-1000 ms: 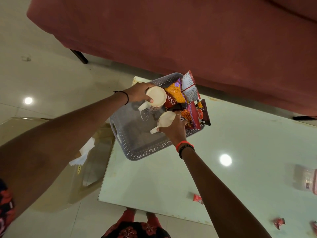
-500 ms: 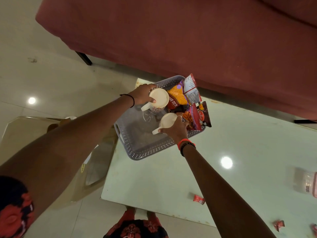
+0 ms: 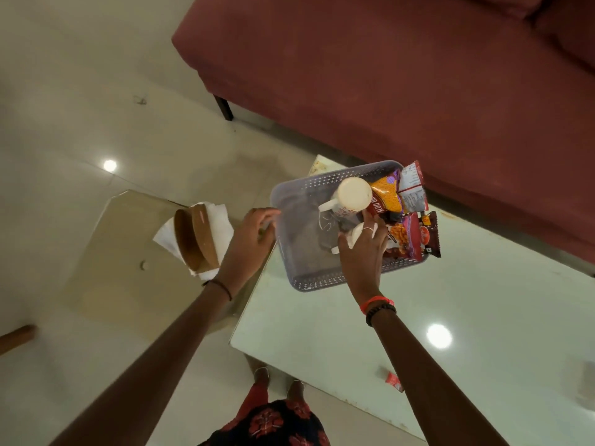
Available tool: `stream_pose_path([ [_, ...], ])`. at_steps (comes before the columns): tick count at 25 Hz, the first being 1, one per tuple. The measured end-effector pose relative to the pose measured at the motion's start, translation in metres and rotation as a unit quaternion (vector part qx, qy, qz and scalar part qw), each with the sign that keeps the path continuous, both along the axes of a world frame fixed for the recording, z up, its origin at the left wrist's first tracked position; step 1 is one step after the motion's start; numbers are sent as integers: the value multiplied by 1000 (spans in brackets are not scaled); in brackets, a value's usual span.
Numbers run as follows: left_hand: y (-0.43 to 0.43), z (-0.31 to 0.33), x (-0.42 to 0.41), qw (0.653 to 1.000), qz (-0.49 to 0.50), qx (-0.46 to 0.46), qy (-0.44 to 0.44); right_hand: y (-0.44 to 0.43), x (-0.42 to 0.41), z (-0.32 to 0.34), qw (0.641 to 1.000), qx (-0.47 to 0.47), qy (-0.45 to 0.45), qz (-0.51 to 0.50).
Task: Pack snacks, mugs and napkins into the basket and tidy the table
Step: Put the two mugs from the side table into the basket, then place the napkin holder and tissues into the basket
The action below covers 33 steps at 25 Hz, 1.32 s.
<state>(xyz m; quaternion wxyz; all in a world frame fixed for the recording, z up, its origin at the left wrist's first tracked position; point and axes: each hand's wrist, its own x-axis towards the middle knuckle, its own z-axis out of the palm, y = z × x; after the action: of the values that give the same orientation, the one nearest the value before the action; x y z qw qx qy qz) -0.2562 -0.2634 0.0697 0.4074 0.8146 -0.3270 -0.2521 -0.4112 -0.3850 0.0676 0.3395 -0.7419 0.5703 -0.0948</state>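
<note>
A grey perforated basket (image 3: 291,255) sits on the far left corner of the glass table (image 3: 322,333). A cream mug (image 3: 352,196) stands inside it, free of any hand. My right hand (image 3: 362,252) rests over a second cream mug (image 3: 354,235) in the basket and grips it from above. Snack packets fill the basket's right side: an orange one (image 3: 386,196), a red one (image 3: 409,238) and a white-and-red one (image 3: 413,188). My left hand (image 3: 254,239) hovers just outside the basket's left wall, fingers apart and holding nothing. White napkins (image 3: 222,222) sit in a brown holder (image 3: 194,239).
The napkin holder stands on a low beige side table (image 3: 128,252) left of the glass table. A dark red sofa (image 3: 386,75) runs behind the basket. A small red wrapper (image 3: 394,381) lies near the table's front edge. My feet show below.
My left hand let go of the first mug and drew back left, outside the basket. My right hand lowered the second mug deeper into the basket. The view swung left, revealing the napkin holder.
</note>
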Motion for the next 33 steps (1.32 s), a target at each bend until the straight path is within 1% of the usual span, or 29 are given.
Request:
stream_pose_path([
  [2, 38, 3, 14, 996, 86, 3, -29, 23, 22, 3, 998, -3, -37, 43],
  [3, 55, 3, 22, 990, 135, 7, -29, 36, 35, 2, 996, 19, -44, 71],
  [5, 85, -2, 36, 975, 223, 25, -2, 64, 64, -3, 987, 92, -48, 119],
  [7, 107, -14, 48, 964, 255, 73, 24, 90, 90, -11, 974, 170, -34, 145],
  [9, 123, -27, 56, 962, 235, 131, 38, 112, 113, -16, 958, 234, -20, 167],
  [11, 134, -37, 64, 962, 214, 162, 50, 130, 136, -20, 943, 262, -9, 203],
  [13, 139, -44, 71, 962, 206, 168, 69, 139, 155, -22, 938, 261, 14, 229],
  [16, 142, -53, 81, 961, 186, 180, 98, 146, 174, -26, 935, 271, 34, 227],
  [19, 139, -55, 84, 967, 159, 184, 78, 148, 181, -28, 931, 266, 42, 245],
  [22, 132, -47, 85, 969, 170, 168, 67, 148, 182, -26, 934, 240, 36, 262],
  [24, 127, -36, 81, 970, 178, 148, 69, 145, 177, -19, 940, 237, 14, 243],
  [27, 111, -17, 68, 974, 183, 109, 77, 133, 162, -3, 946, 254, -50, 196],
  [33, 54, 8, 23, 981, 143, 46, 120, 91, 110, 25, 977, 170, -90, 96],
])
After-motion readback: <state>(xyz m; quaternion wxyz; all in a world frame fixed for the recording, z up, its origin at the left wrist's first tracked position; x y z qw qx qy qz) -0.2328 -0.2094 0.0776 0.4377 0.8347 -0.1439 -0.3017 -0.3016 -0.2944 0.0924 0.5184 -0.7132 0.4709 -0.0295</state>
